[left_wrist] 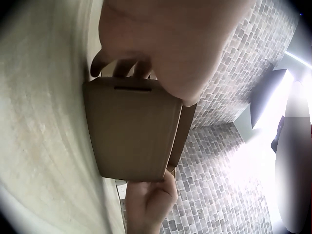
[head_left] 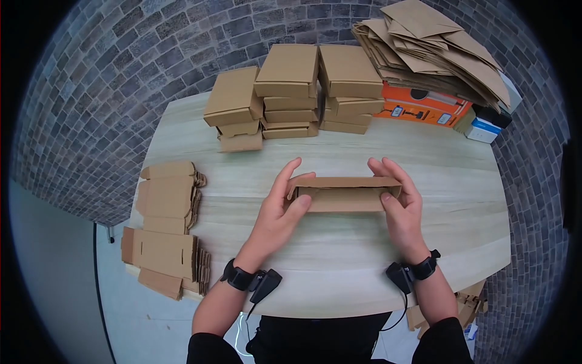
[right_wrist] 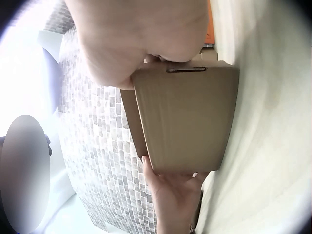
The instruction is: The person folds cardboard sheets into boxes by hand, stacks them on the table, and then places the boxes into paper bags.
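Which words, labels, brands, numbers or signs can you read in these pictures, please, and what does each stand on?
No text can be read.
Orange box: printed pictures show, but any lettering is too small to read.
Small white-and-blue box: any print is too small to read.
Cardboard box being held: no print on the sides that show.

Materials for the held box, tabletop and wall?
Box: likely cardboard, matte brown; plain folded panels and a cut slot show.
Tabletop: wood or laminate, can't tell; pale, streaked grain, smooth-looking.
Wall: matte-looking grey brick pattern; real brick or printed covering, unclear.
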Motion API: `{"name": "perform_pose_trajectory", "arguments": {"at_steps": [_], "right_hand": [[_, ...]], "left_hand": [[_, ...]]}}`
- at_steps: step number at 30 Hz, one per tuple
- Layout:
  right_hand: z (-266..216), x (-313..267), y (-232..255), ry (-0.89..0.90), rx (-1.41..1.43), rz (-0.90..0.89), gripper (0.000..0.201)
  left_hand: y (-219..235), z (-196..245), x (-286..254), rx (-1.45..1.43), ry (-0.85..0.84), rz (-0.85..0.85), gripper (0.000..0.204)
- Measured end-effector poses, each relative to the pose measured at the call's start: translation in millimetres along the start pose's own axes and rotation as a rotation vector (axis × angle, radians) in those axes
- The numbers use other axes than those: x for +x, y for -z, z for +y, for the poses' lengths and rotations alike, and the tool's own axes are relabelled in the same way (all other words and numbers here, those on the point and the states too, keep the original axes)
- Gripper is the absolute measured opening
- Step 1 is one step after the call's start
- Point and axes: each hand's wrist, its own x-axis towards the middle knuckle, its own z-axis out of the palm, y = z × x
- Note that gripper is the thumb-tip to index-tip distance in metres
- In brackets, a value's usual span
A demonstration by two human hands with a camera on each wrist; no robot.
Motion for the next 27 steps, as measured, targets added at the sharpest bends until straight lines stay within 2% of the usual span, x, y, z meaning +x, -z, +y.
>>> {"name": "perform_pose_trajectory", "arguments": {"at_steps": [2,4,7,11,17,19,22,27], "right_hand": [[-0.5,2.3,1.1,-0.005,0.018,-0.003,0.053],[-1.8,4.8,0.8,-0.012,0.122,0.042,0.048],[-0.2,5.9,4.2,-0.04,0.054,0.086,0.043],[5.3,6.3,6.9,-0.012,-0.024,0.078,0.041],[6.6,6.7,8.9,-0.007,0.007,0.076,0.04],[5.7,6.7,11.1,-0.01,-0.059,0.084,0.04],[2.2,6.7,10.3,-0.013,-0.071,0.092,0.039],[1.6,6.7,9.7,-0.007,-0.071,0.068,0.041]], "left_hand": [[1.1,-5.7,0.8,0.016,-0.031,0.0,0.07],[2.4,-11.2,2.7,0.097,-0.194,-0.039,0.076],[0.4,-6.6,2.6,0.227,-0.176,-0.078,0.082],[0.9,-9.6,3.9,0.182,-0.131,-0.03,0.084],[0.0,-6.8,3.7,0.176,-0.149,0.045,0.079],[1.5,-5.8,2.1,0.29,-0.164,0.135,0.075],[6.8,-8.1,3.3,0.304,-0.226,0.166,0.068],[13.4,-9.8,4.0,0.356,-0.225,0.14,0.064]]}}
